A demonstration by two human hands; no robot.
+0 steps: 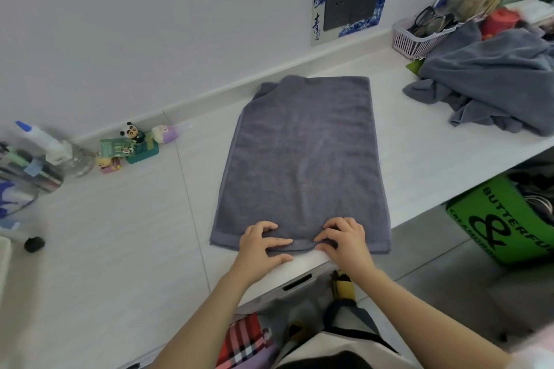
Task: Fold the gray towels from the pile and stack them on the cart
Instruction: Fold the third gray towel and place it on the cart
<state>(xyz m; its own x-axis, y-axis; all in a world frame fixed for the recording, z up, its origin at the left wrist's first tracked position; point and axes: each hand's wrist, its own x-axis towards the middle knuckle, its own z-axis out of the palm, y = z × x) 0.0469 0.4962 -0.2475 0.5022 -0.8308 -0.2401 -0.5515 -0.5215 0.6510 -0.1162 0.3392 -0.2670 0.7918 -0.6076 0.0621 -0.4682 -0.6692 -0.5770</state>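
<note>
A gray towel [302,159] lies flat on the white counter [120,234], folded lengthwise, running from the wall to the near edge. My left hand [260,244] and my right hand [344,241] are side by side at its near hem. Both have curled fingers and pinch the fabric edge, which bunches slightly between them. A loose pile of gray towels [491,90] sits on the counter at the right. No cart is in view.
A pink basket [416,40] with glasses and clutter stands behind the pile. Small toys [132,144], a spray bottle [57,150] and a container sit at the left. A green box [506,222] stands on the floor under the counter.
</note>
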